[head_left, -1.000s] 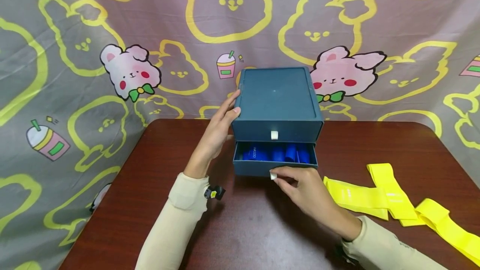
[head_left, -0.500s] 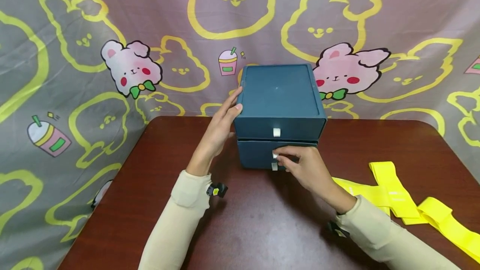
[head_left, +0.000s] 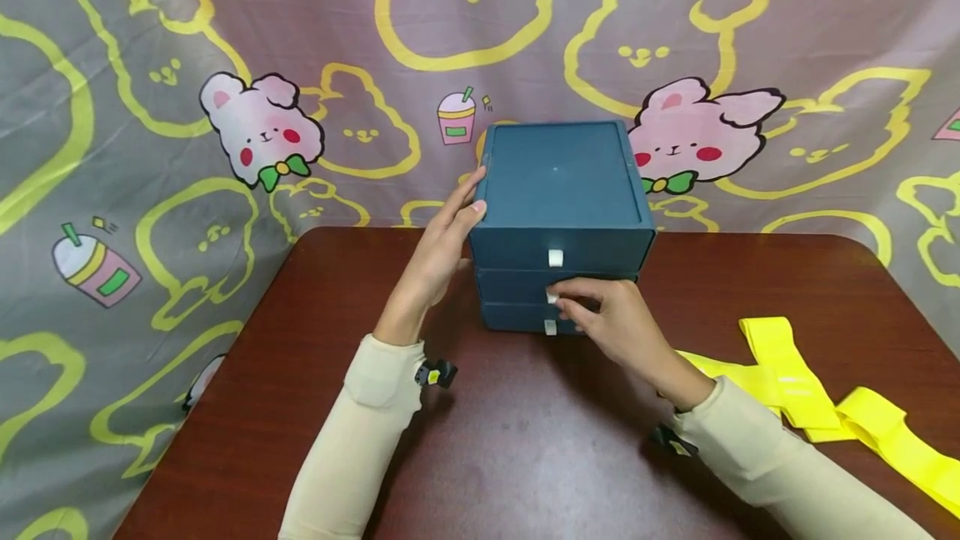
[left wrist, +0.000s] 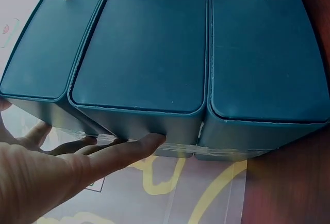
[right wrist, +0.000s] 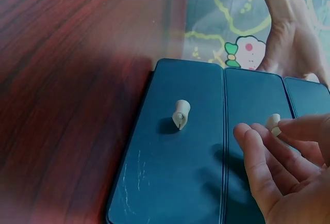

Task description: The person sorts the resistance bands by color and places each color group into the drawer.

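Note:
A dark blue three-drawer storage box point(head_left: 558, 173) stands on the table with all its drawers in. My left hand point(head_left: 438, 248) lies along the box's left side, fingers extended; the left wrist view shows its fingertips against that wall. With thumb and fingers, my right hand point(head_left: 615, 319) pinches the white pull tab point(right wrist: 273, 123) on the middle drawer point(left wrist: 139, 43). Similar white tabs mark the top drawer point(head_left: 517, 250) and the bottom drawer point(right wrist: 167, 167). The contents of the drawers are hidden.
Yellow bands point(head_left: 795, 382) lie in a loose, overlapping strip on the brown wooden table point(head_left: 480, 457), right of the box. Behind the table hangs a curtain point(head_left: 300, 23) printed with rabbits and cups. Both wrists wear small dark devices.
The middle drawer, pulled out with blue items showing inside, has slid back into the box. My right hand moved inward with its tab. The left hand stayed on the box's side.

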Motion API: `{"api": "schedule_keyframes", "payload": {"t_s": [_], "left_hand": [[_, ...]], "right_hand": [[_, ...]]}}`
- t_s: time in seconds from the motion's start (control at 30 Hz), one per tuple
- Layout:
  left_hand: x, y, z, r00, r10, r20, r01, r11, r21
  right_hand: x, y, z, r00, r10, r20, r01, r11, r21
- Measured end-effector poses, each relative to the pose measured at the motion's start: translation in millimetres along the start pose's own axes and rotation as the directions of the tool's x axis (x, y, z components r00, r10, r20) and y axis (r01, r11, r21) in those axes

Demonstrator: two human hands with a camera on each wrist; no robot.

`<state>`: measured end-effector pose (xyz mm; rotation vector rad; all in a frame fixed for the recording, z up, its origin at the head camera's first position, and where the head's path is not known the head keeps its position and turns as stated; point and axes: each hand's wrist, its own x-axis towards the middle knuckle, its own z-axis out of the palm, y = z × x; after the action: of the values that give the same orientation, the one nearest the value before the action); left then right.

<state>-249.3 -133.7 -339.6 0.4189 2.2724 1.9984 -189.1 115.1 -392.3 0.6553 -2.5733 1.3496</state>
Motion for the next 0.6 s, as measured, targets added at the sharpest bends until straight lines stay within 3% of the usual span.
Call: {"api": "schedule_keyframes", "payload": {"t_s": [0.2,0.6], "left_hand": [[1.1,0.2,0.6,1.000,0.002,-0.001,-0.002,1.000,0.006],[0.7,0.1,0.9,1.000,0.007,-0.001,-0.007,1.000,0.005]], "right_hand": [[-7.7,3,-6,1.000,0.023,-0.018,-0.023,1.000,-0.008],[-21.4,27,7,0.995,0.049,0.081,-0.042,0.996,-0.084]]}}
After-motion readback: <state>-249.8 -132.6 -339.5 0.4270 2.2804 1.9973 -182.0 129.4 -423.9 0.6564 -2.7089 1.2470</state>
